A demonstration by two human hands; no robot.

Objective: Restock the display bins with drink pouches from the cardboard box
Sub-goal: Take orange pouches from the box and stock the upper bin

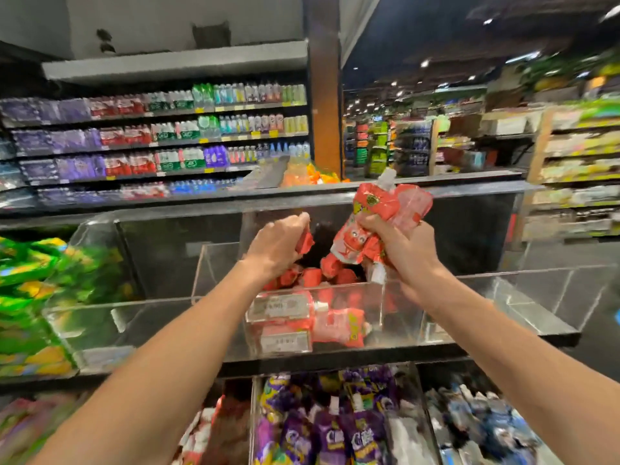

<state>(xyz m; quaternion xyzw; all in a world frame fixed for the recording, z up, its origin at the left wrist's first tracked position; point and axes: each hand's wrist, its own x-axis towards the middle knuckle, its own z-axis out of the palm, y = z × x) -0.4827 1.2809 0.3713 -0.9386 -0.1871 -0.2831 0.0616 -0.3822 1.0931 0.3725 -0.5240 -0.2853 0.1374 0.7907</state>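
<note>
over the middle clear bin [214,263] on the upper tier of the display, as the head camera has it, two bare arms reach forward side by side. the right hand [399,250] is clenched round a bunch of red drink pouches [372,209], at least two by the look of it. one white spout sticks up above the fist and another hangs below it. the bunch is held above the bin's right half, clear of the rim. the left hand [278,243] sits a little to the left, knuckles up, with its fingers curled down round a single red pouch [307,241] right at the bin's mouth. inside the bin a heap of red pouches [322,275] lies low, well short of the top. just in front, a lower clear tray holds more red packs [335,325] behind price labels [278,308]. purple pouches [335,427] fill the tier beneath, and green packs [33,280] crowd the bin to the left, blurred. the cardboard box is nowhere in view.

to my eye this is the loading step, with both hands full and about to drop stock into the red bin. the next move calls for lowering each fist past the rim before the fingers loosen, so the slippery pouches land behind the front wall and don't slide over it. after that it's back to the box, since the bin looks far from full.
</note>
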